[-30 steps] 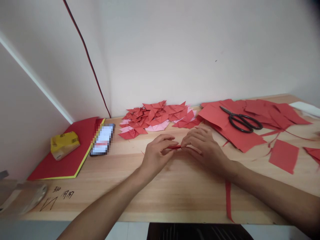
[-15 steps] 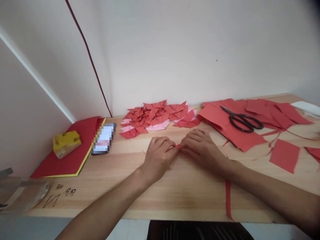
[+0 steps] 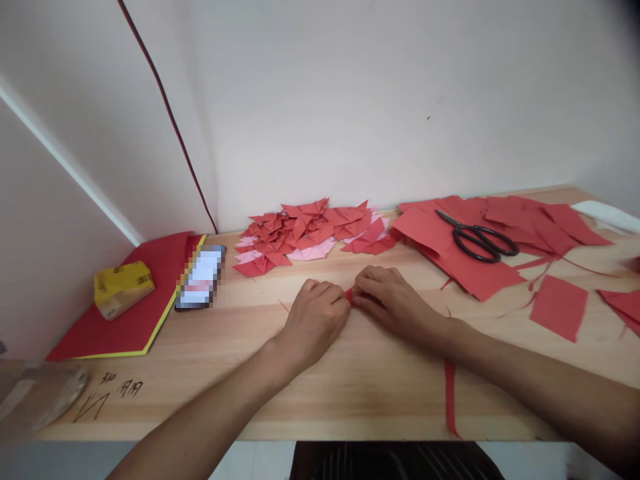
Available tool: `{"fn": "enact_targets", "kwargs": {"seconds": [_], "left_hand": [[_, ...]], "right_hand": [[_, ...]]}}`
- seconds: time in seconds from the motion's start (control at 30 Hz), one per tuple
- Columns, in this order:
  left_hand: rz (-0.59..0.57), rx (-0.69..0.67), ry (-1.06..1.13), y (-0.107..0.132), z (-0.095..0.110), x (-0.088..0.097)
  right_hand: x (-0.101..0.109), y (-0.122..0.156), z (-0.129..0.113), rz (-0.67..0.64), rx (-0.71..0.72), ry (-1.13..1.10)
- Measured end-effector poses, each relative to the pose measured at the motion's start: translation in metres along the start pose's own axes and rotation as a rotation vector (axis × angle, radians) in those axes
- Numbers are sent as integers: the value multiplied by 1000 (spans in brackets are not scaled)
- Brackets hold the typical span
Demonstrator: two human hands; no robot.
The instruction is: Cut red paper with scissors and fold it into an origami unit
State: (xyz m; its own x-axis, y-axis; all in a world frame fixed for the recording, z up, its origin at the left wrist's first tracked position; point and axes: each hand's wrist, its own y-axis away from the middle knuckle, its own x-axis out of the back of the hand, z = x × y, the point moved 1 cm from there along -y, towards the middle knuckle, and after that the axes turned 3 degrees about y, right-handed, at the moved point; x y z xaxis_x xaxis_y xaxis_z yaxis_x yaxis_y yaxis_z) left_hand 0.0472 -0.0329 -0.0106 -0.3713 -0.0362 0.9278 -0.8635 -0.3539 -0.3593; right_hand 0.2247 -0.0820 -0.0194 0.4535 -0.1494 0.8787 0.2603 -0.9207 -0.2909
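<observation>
Both hands meet low over the middle of the wooden table. My left hand (image 3: 319, 319) is closed, its fingers curled on one side of a small piece of red paper (image 3: 349, 297). From the other side my right hand (image 3: 385, 293) pinches the same piece. Only a sliver of the paper shows between the fingertips, so its shape is hidden. Behind the hands lies a pile of folded red and pink paper pieces (image 3: 305, 230). A narrow red paper strip (image 3: 451, 400) lies under and in front of my right forearm.
Black-handled scissors (image 3: 477, 241) rest on red paper sheets (image 3: 500, 277) at the back right. Nearby is a red paper square (image 3: 559, 308). To the left are a phone (image 3: 203, 277), a red folder (image 3: 165, 313) with a yellow edge, and a yellow packet (image 3: 125, 288) on it.
The fingers have shifted slightly around the red paper, and my left hand is more tightly curled. The whole view has slid a little, putting things slightly further left.
</observation>
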Motion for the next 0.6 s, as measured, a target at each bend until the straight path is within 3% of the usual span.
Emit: {"fn": "enact_targets", "kwargs": {"seconds": [0.37, 0.6], "left_hand": [[-111, -112, -107, 3, 7, 7], [-188, -80, -127, 2, 10, 8]], "right_hand": [[-3, -5, -1, -11, -31, 40], [4, -3, 9, 37, -31, -152]]}}
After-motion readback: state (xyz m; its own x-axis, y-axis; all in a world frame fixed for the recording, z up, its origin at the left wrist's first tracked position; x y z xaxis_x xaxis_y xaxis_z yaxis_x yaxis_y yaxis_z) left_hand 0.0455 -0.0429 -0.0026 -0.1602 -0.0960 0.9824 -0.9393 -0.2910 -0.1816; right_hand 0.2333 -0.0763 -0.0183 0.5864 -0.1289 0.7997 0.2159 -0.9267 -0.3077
